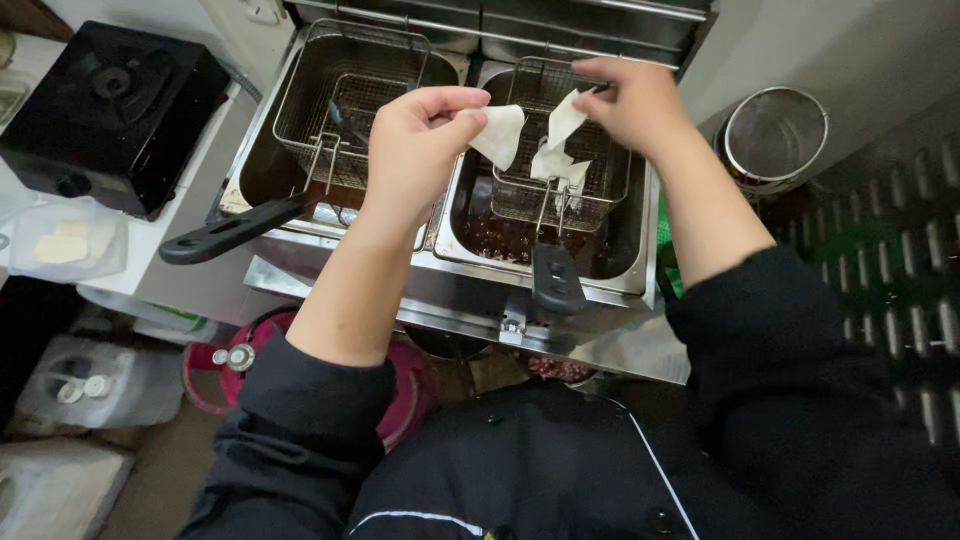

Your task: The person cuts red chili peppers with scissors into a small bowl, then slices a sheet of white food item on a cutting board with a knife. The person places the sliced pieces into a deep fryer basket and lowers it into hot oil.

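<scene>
Fryer housing (470, 285): brushed stainless steel, dull sheen. Baskets (345, 85): bright wire mesh. Basket handle (235, 232): matt black plastic. Wrapper pieces (500, 135): thin, pale, matt.

Black single-burner gas stove (105, 110) on white counter (165, 250), upper left. Clear plastic lidded container (65, 240) with pale yellow pieces just in front of it. Round steel mesh strainer (772, 137) at right, beside dark slotted floor mat (900, 260). Pink gas cylinder (240, 365) and translucent plastic jerrycan (90, 385) on floor below counter.
</scene>
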